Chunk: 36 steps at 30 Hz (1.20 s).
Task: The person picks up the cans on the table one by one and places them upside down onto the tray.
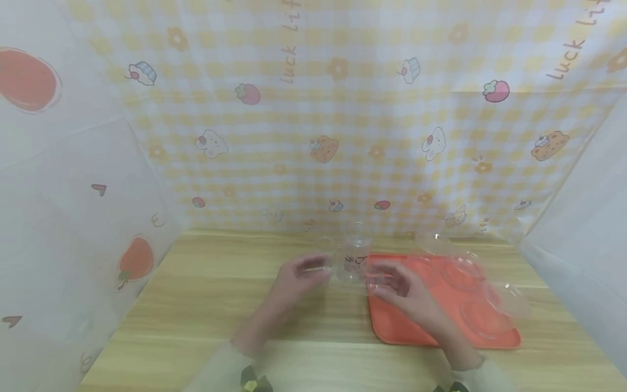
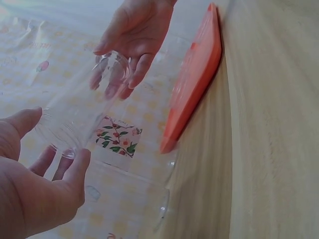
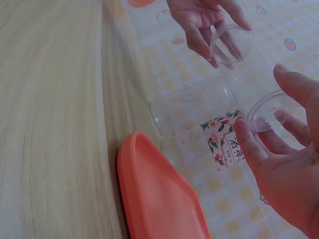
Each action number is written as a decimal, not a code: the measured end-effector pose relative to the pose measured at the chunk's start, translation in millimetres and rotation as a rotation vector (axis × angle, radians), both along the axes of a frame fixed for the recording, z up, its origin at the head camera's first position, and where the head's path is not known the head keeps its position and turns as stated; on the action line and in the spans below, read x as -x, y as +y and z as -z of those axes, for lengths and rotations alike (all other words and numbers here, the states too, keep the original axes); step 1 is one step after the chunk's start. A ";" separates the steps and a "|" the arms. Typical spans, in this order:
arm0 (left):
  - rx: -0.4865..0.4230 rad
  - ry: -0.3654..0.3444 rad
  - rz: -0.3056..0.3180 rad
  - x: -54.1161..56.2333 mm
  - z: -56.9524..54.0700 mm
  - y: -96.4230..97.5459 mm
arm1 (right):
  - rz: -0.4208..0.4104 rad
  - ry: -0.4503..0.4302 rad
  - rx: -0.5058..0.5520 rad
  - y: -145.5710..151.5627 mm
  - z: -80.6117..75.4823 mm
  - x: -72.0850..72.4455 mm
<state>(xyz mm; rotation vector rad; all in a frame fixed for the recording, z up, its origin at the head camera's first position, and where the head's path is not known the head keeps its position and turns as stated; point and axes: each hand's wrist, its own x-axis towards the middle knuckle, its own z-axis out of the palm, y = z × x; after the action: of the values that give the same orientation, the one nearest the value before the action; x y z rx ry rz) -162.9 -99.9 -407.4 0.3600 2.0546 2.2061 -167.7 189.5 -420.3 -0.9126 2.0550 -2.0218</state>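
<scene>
Between both hands lies a clear plastic jar (image 2: 82, 107), tilted on its side, its see-through wall blurred in the head view. My left hand (image 1: 301, 275) grips one end, thumb on one side and fingertips on the other. At the opposite end, my right hand (image 1: 399, 286) holds the round rim with thumb and fingers. Just behind them on the table stands another clear jar (image 1: 355, 264). Its floral label (image 3: 222, 142) has dark lettering, seen in the right wrist view.
An orange-red tray (image 1: 406, 326) lies on the wooden table (image 1: 206, 305) at the right, partly under my right hand. Several clear round plastic pieces (image 1: 490, 318) are on and beside it. A yellow checked cloth (image 1: 274, 125) hangs behind the table, with white sheets at both sides.
</scene>
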 end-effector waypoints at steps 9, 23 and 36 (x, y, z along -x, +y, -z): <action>0.050 0.026 0.000 8.0 -10.7 -3.2 | -0.006 -0.023 0.002 7.8 1.4 0.5; 0.107 0.088 -0.100 19.6 -23.8 -6.9 | 0.029 0.072 -0.043 29.3 -2.0 -1.5; 0.138 0.210 -0.166 34.7 -26.9 -12.5 | 0.060 0.076 -0.093 45.4 -6.7 -1.2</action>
<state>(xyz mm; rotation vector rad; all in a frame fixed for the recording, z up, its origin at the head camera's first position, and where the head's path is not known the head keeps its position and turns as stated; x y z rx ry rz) -197.6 -112.4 -380.4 0.4380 2.4137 2.1811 -166.5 234.9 -413.6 -0.9354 2.2219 -1.9293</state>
